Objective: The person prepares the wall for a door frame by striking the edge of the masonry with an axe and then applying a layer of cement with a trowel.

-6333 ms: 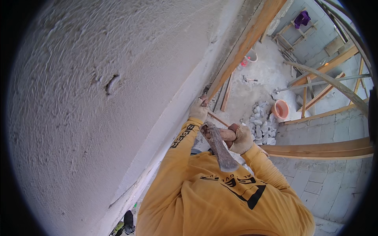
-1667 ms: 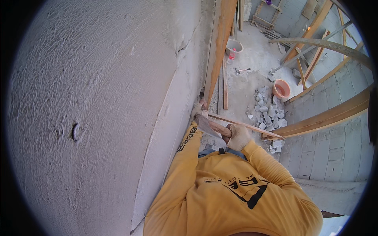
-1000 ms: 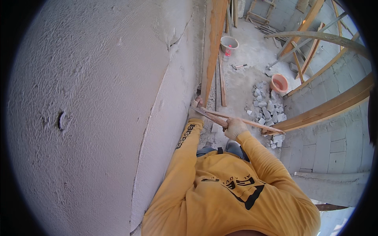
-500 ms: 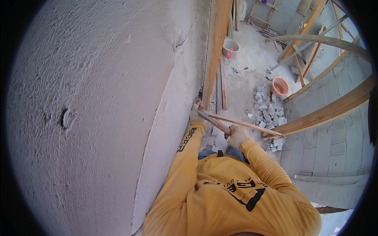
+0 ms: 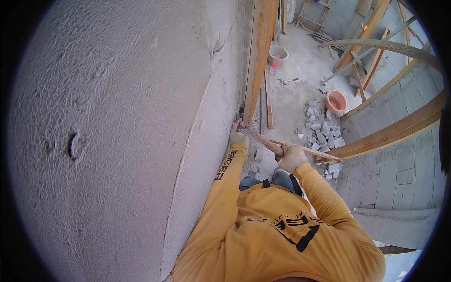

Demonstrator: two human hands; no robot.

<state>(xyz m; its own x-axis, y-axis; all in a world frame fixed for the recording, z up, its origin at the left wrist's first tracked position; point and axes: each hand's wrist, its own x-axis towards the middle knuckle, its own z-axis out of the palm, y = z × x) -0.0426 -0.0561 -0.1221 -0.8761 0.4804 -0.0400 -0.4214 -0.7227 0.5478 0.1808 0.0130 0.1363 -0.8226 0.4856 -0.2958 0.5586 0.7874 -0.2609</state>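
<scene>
My right hand (image 5: 292, 158), in a pale work glove, is closed round the thick wooden handle (image 5: 271, 144) of a tool. Its narrow grey metal part (image 5: 251, 135) reaches toward my left hand (image 5: 238, 133); the exact kind of tool is unclear. My left hand wears a similar glove with bare fingertips. It is closed low against the plastered wall (image 5: 127, 117), at the lower end of an upright wooden plank (image 5: 261, 61). What its fingers grip is hidden. A thin wooden strip (image 5: 315, 151) runs behind the tool and my right hand.
Broken block pieces (image 5: 322, 134) lie to the right, beside an orange bucket (image 5: 336, 102). A hammer (image 5: 289, 81) rests on the floor farther off. Behind it stand a grey bucket (image 5: 278, 53) and a plastic bottle (image 5: 275, 63). Wooden beams (image 5: 385, 129) lean along the right wall.
My right hand has moved slightly right and away from my body, with the tool's handle. My left hand stays by the plank's lower end. The whole view has shifted a little.
</scene>
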